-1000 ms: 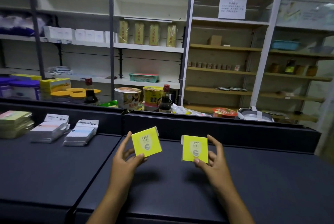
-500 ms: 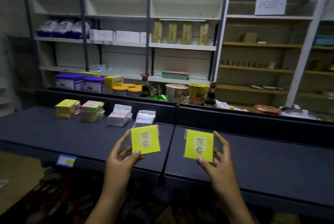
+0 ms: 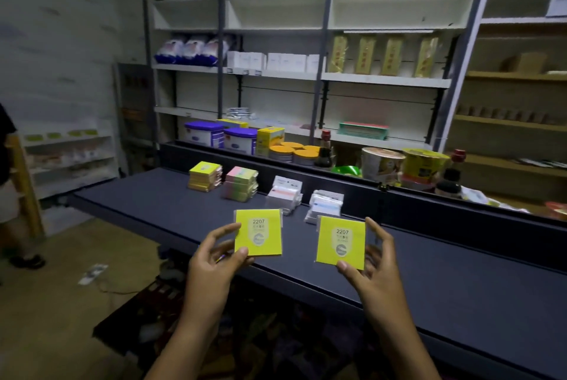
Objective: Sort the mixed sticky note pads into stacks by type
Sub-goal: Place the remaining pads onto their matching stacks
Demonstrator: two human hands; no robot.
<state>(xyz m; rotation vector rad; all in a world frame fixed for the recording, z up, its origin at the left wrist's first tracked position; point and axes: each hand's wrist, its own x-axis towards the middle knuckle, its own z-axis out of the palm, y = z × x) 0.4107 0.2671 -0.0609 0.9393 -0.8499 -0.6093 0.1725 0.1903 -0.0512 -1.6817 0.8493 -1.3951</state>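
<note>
Dark matte shelf top [image 3: 147,208], flat, long; landmark. Above its near edge, left hand [image 3: 211,260] pinches a square yellow pad [image 3: 258,233], thumb on the lower corner, fingers behind. Right hand [image 3: 372,266] grips a second yellow pad [image 3: 341,244] the same way; both glossy-wrapped, printed "2207". At the shelf top's back, four stacks in a row: yellow stack [image 3: 205,176] leftmost, pastel stack [image 3: 241,184] beside it, then two white-wrapped stacks [image 3: 283,192] and [image 3: 325,202]. Behind the shelf top: round tubs, bottles, cup noodles.
</note>
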